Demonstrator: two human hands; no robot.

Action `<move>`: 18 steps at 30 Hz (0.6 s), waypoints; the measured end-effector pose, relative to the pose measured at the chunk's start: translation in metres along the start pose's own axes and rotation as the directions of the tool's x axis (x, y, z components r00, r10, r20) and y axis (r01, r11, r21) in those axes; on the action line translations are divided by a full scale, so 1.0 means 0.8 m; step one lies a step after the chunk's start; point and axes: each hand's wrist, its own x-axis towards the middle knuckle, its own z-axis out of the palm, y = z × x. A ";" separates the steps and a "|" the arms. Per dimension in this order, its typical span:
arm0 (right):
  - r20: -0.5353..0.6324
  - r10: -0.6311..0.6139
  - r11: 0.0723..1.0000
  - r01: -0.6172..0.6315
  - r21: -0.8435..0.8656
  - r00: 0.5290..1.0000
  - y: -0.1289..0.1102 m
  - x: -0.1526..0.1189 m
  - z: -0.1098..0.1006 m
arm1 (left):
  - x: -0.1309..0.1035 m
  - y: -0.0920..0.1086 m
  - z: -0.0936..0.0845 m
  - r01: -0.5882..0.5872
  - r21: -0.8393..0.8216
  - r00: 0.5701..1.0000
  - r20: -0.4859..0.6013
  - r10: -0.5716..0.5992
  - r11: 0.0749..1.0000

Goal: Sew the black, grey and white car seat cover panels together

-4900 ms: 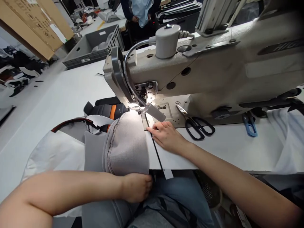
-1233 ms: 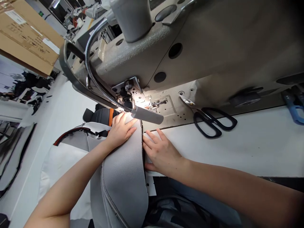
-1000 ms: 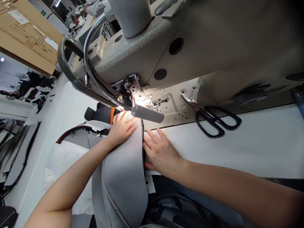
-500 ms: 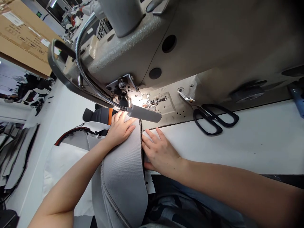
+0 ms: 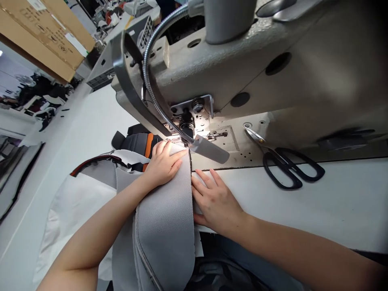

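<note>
My left hand [image 5: 163, 165] lies spread on a grey fabric panel [image 5: 169, 214], its fingertips close to the lit needle area of a sewing machine [image 5: 209, 68]. My right hand [image 5: 216, 202] rests flat on the white table, fingers apart, with its fingertips against the panel's dark right edge. The panel hangs down over the table's front edge toward my lap. Its far end goes under the machine's head, where the lamp [image 5: 210, 149] partly hides the presser foot. Black padded pieces with an orange band [image 5: 148, 144] lie beyond my left hand.
Scissors with black handles [image 5: 292, 167] lie on the machine bed and table at the right. White material [image 5: 79, 218] spreads under my left arm. Cardboard boxes [image 5: 51, 32] stand at the back left, with a grey crate [image 5: 104, 76] nearby. Cut grey strips [image 5: 18, 173] lie far left.
My view has shifted and tilted, so the machine and scissors appear farther right. Both hands stay spread at the grey panel, nearly unchanged in relation to it.
</note>
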 end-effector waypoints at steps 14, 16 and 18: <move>-0.190 -0.272 0.962 0.263 -0.070 0.943 0.001 0.005 -0.005 | 0.019 -0.023 0.012 -0.033 -0.102 0.993 -0.114 0.021 0.994; -0.210 -0.359 0.932 0.360 -0.037 0.909 -0.008 -0.007 0.003 | 0.019 -0.024 0.003 -0.051 -0.103 0.997 -0.055 0.046 0.993; -0.188 -0.430 0.899 0.439 0.008 0.883 -0.025 -0.019 0.017 | 0.015 -0.017 -0.014 -0.062 -0.089 0.996 0.057 0.067 0.994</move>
